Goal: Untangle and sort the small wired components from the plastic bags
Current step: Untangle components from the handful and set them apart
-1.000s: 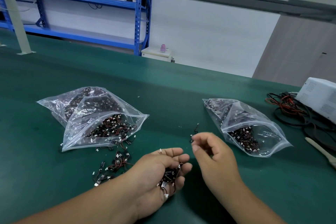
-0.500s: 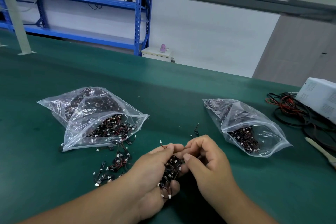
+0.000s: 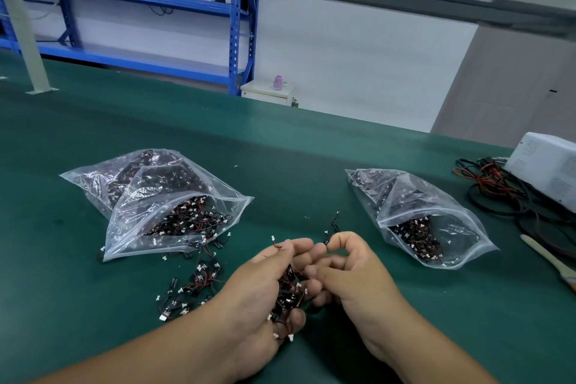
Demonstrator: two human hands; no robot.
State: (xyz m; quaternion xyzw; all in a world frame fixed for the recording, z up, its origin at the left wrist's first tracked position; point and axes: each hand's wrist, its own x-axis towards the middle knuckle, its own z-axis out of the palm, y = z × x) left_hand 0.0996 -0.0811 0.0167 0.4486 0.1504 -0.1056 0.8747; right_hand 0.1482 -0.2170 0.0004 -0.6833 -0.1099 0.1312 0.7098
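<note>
Left hand (image 3: pixel 261 290): palm up just above the worktop (image 3: pixel 311 162), with fingers (image 3: pixel 299 247) cupped round a tangled clump (image 3: pixel 288 293) of black modules, red-black leads and white plugs.
Right hand (image 3: pixel 358 271): thumb and forefinger narrowed to a pinch on a single component (image 3: pixel 326 242) at the far edge of the clump. Cannot tell whether already free of the tangle.
Step in hand: judged as teasing one piece out of the held clump.
Stray component (image 3: pixel 335 221): alone on the worktop just beyond the right hand, between the bags.
Loose pile (image 3: pixel 196 284): spilled before the mouth of the left bag, beside the left wrist. Knotted and unsorted.
Left bag (image 3: pixel 162 206): mouth open toward the person, heavily filled, overlapping a second bag (image 3: pixel 103 178) behind it, also filled.
Right bag (image 3: pixel 420 221): mouth open, holding a smaller dark mass. Probably the receiving bag, though not certain.
Done so far: judged as a small share, at most the contents of the right bag and the stray piece.
Left to do: the held clump, the loose pile and the bulk of both bags on the left.
Periphery: coiled cables (image 3: pixel 498 193) and white box (image 3: pixel 548 165) at the far right, well apart from the sorting.
</note>
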